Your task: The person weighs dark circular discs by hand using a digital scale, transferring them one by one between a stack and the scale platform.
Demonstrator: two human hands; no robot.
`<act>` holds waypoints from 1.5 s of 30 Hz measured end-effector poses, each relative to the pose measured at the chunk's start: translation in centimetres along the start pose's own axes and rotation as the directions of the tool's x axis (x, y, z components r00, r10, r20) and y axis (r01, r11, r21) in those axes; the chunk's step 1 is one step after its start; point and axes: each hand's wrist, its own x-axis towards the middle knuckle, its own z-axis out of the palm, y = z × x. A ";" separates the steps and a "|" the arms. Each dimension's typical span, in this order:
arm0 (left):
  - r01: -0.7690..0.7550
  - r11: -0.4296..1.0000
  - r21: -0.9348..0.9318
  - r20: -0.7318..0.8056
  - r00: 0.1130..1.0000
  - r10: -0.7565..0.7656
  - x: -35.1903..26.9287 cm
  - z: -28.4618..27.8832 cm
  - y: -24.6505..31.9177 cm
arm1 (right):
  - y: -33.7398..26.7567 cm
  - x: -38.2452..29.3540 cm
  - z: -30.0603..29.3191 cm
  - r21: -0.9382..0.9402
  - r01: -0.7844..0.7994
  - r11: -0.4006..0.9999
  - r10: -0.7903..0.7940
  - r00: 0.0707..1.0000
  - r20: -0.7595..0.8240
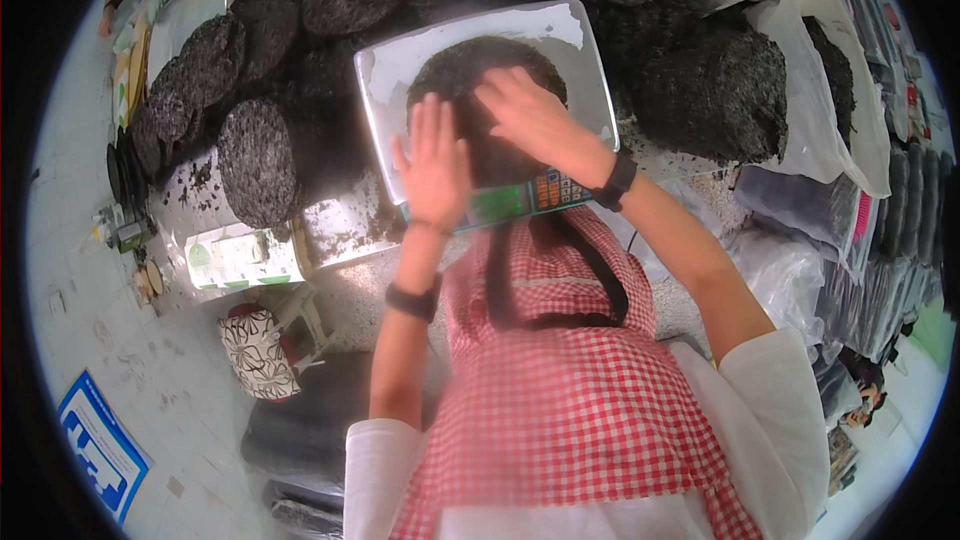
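Note:
A round stack of dark dried seaweed sheets (487, 56) lies on the metal pan (379, 101) of a digital scale in front of me. My right hand (536, 116) is spread flat over the top of the stack, palm down. At the stack's left edge is my left hand (433, 165), fingers extended and blurred; whether it touches the sheets I cannot tell. Neither hand grips anything. Along the scale's near side show a green-lit display (499, 202) and a keypad (555, 187), partly covered by my hands and wrists.
More round seaweed stacks (259, 161) stand to the left and behind. A large roll-like stack (720, 97) sits at right, beside a plastic bag (840, 82). A printed carton (244, 255) rests at the metal table's left corner, above a patterned stool (259, 352).

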 end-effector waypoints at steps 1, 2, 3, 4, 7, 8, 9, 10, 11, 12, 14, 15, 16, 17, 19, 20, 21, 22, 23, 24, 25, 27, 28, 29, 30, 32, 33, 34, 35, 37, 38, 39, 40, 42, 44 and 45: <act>0.016 0.999 -0.035 0.033 0.999 -0.015 0.2 1.1 0.3 | -0.1 0.0 0.1 -0.008 0.000 1.000 0.000 1.000 0.011; 0.019 1.000 0.015 0.013 1.000 -0.020 0.1 1.8 0.2 | 0.0 -0.1 0.6 -0.003 0.003 1.000 -0.003 1.000 0.016; 0.015 1.000 0.013 0.012 1.000 -0.015 0.3 1.8 0.3 | 0.6 0.0 1.0 0.013 0.030 0.999 -0.030 0.999 0.026; 0.022 0.999 0.048 0.023 0.999 -0.023 0.3 1.9 0.4 | 1.2 -0.1 1.4 0.030 0.057 0.998 -0.058 0.998 0.034; 0.026 0.996 0.087 0.042 0.999 -0.029 0.5 1.8 0.6 | 1.7 -0.5 2.1 0.031 0.082 0.996 -0.083 0.996 0.023; 0.020 0.996 0.090 0.051 0.998 -0.024 0.6 1.8 0.6 | 2.2 -0.5 1.9 0.032 0.081 0.996 -0.082 0.996 0.021; 0.020 0.996 0.091 0.050 0.998 -0.025 0.6 1.8 0.6 | 2.9 -0.4 1.4 0.250 0.004 0.968 -0.008 1.000 0.013; 0.021 0.996 0.090 0.048 0.999 -0.025 0.7 1.7 0.5 | 3.4 -0.5 0.9 0.456 -0.071 0.887 0.068 0.997 0.022; 0.019 0.996 0.088 0.047 0.999 -0.024 0.7 1.7 0.5 | 3.8 -1.0 0.3 0.749 -0.280 0.601 0.279 0.951 0.132; 0.020 0.996 0.084 0.047 0.999 -0.024 0.7 1.7 0.4 | 4.6 -2.0 -0.6 0.842 -0.380 0.383 0.407 0.888 0.216; 0.025 0.998 0.066 0.048 0.998 -0.028 0.7 1.6 0.2 | 6.5 -3.9 -4.2 0.813 -0.373 0.447 0.612 0.790 0.026; 0.021 0.998 0.062 0.043 0.999 -0.023 0.9 1.7 0.3 | 9.1 -5.8 -5.4 0.635 -0.441 0.635 0.641 0.758 -0.115; 0.016 1.000 0.024 0.038 0.999 -0.016 1.0 1.7 0.3 | 9.9 -7.0 -6.4 0.337 -0.504 0.795 0.587 0.780 -0.217; 0.013 1.000 -0.011 0.035 0.999 -0.013 0.9 1.7 0.1 | 9.6 -7.8 -7.0 0.001 -0.527 0.850 0.505 0.813 -0.288; -0.008 1.000 -0.006 0.042 0.999 0.009 0.9 1.6 -0.4 | 4.3 -6.5 -7.2 -0.072 -0.233 0.970 0.229 0.971 -0.063; -0.004 1.000 -0.024 0.070 0.997 0.006 1.1 1.3 -0.4 | 2.0 -6.1 -6.4 -0.026 -0.059 0.998 0.059 0.998 0.013; -0.007 0.999 -0.041 0.097 0.995 0.011 1.5 0.9 -0.4 | 0.4 -6.0 -5.2 0.028 0.109 0.994 -0.111 0.991 0.078; -0.024 0.991 -0.131 0.083 0.996 0.035 1.8 0.4 -0.6 | 0.0 -6.7 -2.8 -0.030 0.199 0.980 -0.197 0.979 0.053; -0.008 0.984 -0.180 0.066 0.998 0.021 2.2 -0.7 -1.3 | 0.2 -7.2 -1.0 -0.086 0.289 0.954 -0.287 0.957 0.037; -0.005 0.998 -0.069 -0.056 0.998 0.001 2.0 -1.6 -3.5 | 0.4 -6.2 -1.8 -0.104 0.296 0.950 -0.294 0.955 0.031; 0.059 0.994 -0.096 -0.208 0.975 -0.078 1.5 -2.5 -6.3 | 0.6 -5.0 -3.2 -0.033 0.283 0.959 -0.284 0.954 -0.095; 0.413 0.903 -0.119 -0.411 0.807 -0.423 0.6 -5.5 -12.5 | 1.7 -2.6 -5.5 0.106 0.117 0.987 -0.073 0.934 -0.350; 0.581 0.795 -0.174 -0.547 0.614 -0.569 -1.3 -5.9 -16.7 | 2.7 -0.6 -6.6 0.194 -0.017 0.981 0.107 0.880 -0.462; 0.712 0.653 -0.258 -0.652 0.370 -0.662 -3.5 -6.2 -20.9 | 3.4 1.7 -8.0 0.497 -0.296 0.816 0.511 0.772 -0.379; 0.763 0.424 -0.488 -0.349 0.274 -0.896 -4.8 -7.7 -24.3 | 6.9 3.5 -8.2 0.565 -0.296 0.770 0.578 0.698 -0.422; 0.661 0.047 -0.749 0.124 0.210 -0.970 -3.4 -8.1 -24.6 | 16.9 5.9 -6.9 0.744 -0.301 0.596 0.759 0.514 -0.400; 0.637 -0.148 -0.756 0.366 0.225 -0.903 -5.1 -7.6 -27.9 | 19.9 7.1 -5.6 0.854 -0.281 0.438 0.849 0.442 -0.290; 0.516 -0.305 -0.800 0.480 0.247 -0.842 -7.2 -6.7 -30.1 | 20.5 8.2 -5.2 0.869 -0.379 0.319 0.898 0.413 -0.150; 0.561 -0.345 -0.753 0.530 0.204 -0.823 -7.3 -6.5 -30.6 | 21.6 8.4 -5.1 0.858 -0.475 0.196 0.933 0.360 -0.015; 0.482 -0.347 -0.804 0.482 0.188 -0.856 -5.3 -5.7 -29.1 | 24.6 6.1 -4.9 0.612 -0.640 0.464 0.875 0.438 -0.205; 0.423 -0.351 -0.835 0.467 0.208 -0.859 -5.5 -6.4 -29.4 | 23.7 5.6 -4.6 0.600 -0.577 0.554 0.817 0.514 -0.261; 0.362 -0.345 -0.866 0.447 0.253 -0.858 -4.7 -7.1 -29.8 | 25.2 4.1 -3.0 0.667 -0.475 0.573 0.804 0.485 -0.345; 0.316 -0.323 -0.892 0.409 0.262 -0.874 -6.1 -7.9 -30.9 | 23.0 4.1 -1.7 0.607 -0.477 0.636 0.760 0.523 -0.385; 0.192 -0.194 -0.962 0.226 0.159 -0.961 -3.2 -9.6 -27.0 | 18.5 2.4 -2.8 0.478 -0.458 0.749 0.661 0.562 -0.497; 0.208 -0.082 -0.975 0.110 0.126 -0.986 -3.2 -11.6 -25.1 | 8.3 4.5 -3.1 0.533 -0.410 0.740 0.652 0.632 -0.419; 0.131 -0.037 -0.991 0.043 0.046 -0.998 -1.2 -13.0 -21.2 | 4.2 5.3 -3.3 0.370 -0.292 0.882 0.445 0.772 -0.453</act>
